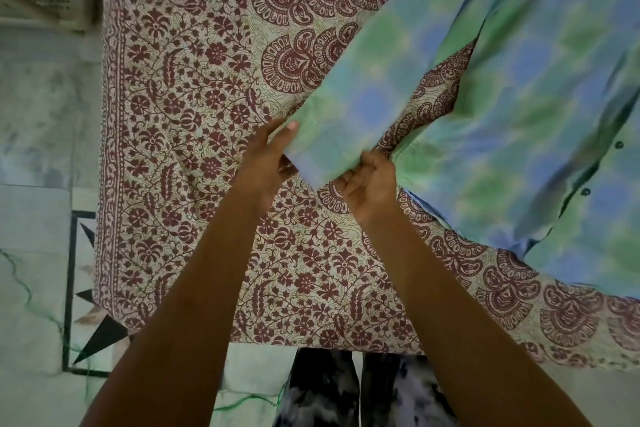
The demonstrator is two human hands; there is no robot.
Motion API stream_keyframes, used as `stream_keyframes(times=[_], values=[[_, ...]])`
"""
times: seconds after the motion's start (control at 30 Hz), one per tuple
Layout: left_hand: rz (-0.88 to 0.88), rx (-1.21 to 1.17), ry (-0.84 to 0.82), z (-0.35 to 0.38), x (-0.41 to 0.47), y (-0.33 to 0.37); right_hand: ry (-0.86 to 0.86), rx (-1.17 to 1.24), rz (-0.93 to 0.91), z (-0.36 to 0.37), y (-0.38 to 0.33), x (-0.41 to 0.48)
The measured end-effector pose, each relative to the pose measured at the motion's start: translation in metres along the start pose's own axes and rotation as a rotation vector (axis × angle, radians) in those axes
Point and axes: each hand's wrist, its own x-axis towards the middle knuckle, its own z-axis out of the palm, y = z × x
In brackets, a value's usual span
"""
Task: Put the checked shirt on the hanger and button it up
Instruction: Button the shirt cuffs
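Holding the checked shirt (519,114) by its sleeve cuff, I have my left hand (266,163) and right hand (370,184) both clamped on that edge while the body lies on the patterned bed (207,80). No hanger shows; I should spread it flat, buttons up, first.

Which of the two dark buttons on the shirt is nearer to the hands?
The lower button on the shirt front is nearer; the other button sits higher and further right. Both hands hold the cuff.
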Motion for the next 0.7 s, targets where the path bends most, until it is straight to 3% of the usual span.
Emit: stream_keyframes(times=[0.07, 0.17, 0.33, 0.5, 0.6, 0.7], values=[[0.051, -0.031, 0.057, 0.001, -0.002, 0.003, 0.026, -0.014, -0.012, -0.004, 0.006, -0.003], [0.177, 0.108, 0.208, 0.0, -0.004, 0.002, -0.019, -0.205, -0.069, -0.003, 0.016, -0.006], [0.207, 0.329, 0.359, -0.006, 0.001, -0.011, 0.333, -0.594, -0.186, -0.002, 0.024, 0.004], [0.198, 0.453, 0.438, 0.0, 0.008, -0.018, 0.381, -0.972, -0.361, -0.012, 0.022, 0.006], [0.169, 0.608, 0.445, 0.003, 0.008, -0.018, 0.356, -1.07, -0.353, -0.017, 0.015, 0.002], [0.288, 0.707, 0.417, 0.008, -0.001, -0.009, 0.35, -0.985, -0.418, -0.019, 0.006, -0.012]])
